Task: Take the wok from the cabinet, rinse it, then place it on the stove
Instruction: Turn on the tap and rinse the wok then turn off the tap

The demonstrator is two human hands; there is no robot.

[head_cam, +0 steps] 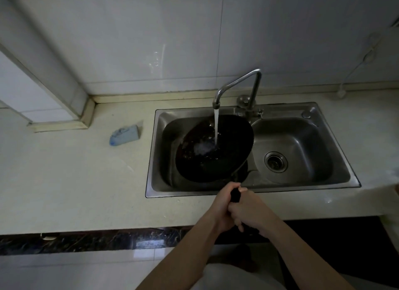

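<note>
Forearms enter from 6 o'clock. Left hand (224, 201) is clenched round the black handle (235, 195); right hand (253, 213) grasps the same handle just behind it, nearer the body.

At 9 o'clock a blue sponge (124, 135) lies on the counter (64, 181), well apart from the sink (152, 160). Dead centre is the wok (213, 158), held tilted over the left basin, the water stream (216, 125) hitting its inside and pooling there. The faucet (237, 82) sits at 12 o'clock with its spout just above the wok's far rim. The drain (276, 161) is at 3 o'clock in the right basin.

Rinse step is in hand; the stove is not in view.

Risks:
- Wet handle slipping in the grip, so the wok drops into the basin.
- Lifting without backing off first, which clips the spout.
- Tilting too far toward the counter — water spills over the rim.
</note>
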